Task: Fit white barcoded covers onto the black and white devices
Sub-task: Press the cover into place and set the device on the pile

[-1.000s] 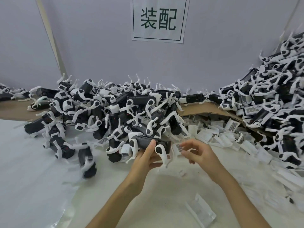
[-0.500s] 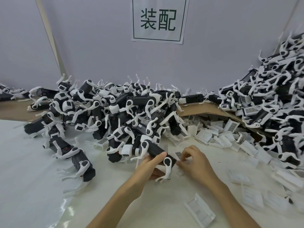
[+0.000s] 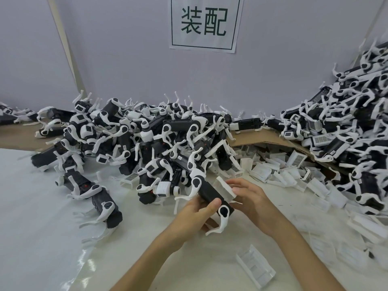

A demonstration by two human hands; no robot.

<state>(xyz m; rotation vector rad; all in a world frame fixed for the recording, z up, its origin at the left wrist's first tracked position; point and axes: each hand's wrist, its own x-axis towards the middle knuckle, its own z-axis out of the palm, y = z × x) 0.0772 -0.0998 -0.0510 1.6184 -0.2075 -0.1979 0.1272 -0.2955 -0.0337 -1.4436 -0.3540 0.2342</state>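
Observation:
My left hand (image 3: 198, 215) grips a black device with white legs (image 3: 210, 193), thumb curled over its black body, just above the table in the middle of the view. My right hand (image 3: 252, 199) holds a white cover (image 3: 225, 189) against the device's right side, fingers wrapped round the cover. The cover's barcode face is hidden. A large heap of the same black and white devices (image 3: 147, 139) lies behind my hands. Loose white barcoded covers (image 3: 279, 171) are scattered to the right of my hands.
A second, taller heap of devices (image 3: 346, 127) fills the right side on brown cardboard (image 3: 262, 138). One white cover (image 3: 256, 267) lies face down near my right forearm. A device (image 3: 107, 206) lies alone at the left. A paper sign (image 3: 204, 24) hangs on the wall.
My left hand drew the device out of the heap toward me and tilted it. My right hand brought the cover from beside the device up against its side.

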